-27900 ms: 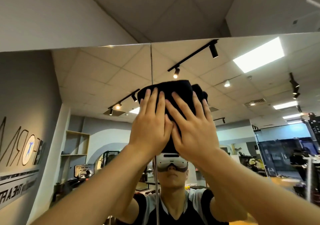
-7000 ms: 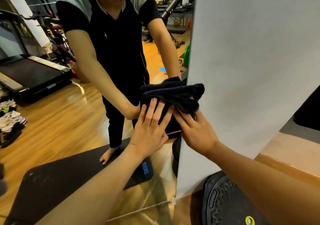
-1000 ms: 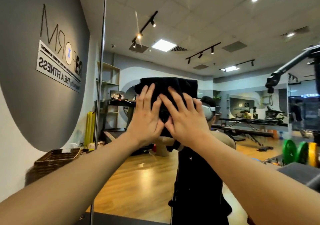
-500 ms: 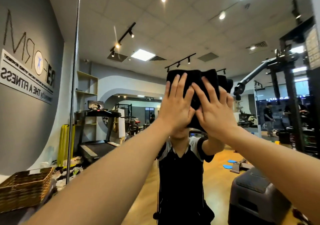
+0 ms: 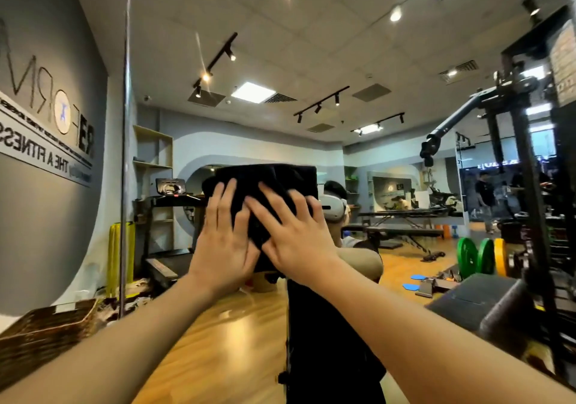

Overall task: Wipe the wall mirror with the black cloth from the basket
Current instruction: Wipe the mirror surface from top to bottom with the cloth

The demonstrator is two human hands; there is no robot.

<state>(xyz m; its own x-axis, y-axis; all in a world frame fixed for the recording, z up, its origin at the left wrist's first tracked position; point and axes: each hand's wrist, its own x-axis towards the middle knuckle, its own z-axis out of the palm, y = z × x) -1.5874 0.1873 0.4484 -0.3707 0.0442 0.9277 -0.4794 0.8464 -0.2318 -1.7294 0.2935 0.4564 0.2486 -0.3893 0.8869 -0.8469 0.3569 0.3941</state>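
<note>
I've got both palms flat, fingers spread: left hand and right hand pin the black cloth to the wall mirror, cloth bunched above my fingertips.

Gym / fitness studio, seen largely as reflection in wall mirror. Treadmill by far wall, flat bench mid-room, green and yellow weight plates on black rack at right. Mirrored wall lettering includes "FITNESS". Wood floor, ceiling track lights, wicker basket at lower left.
</note>
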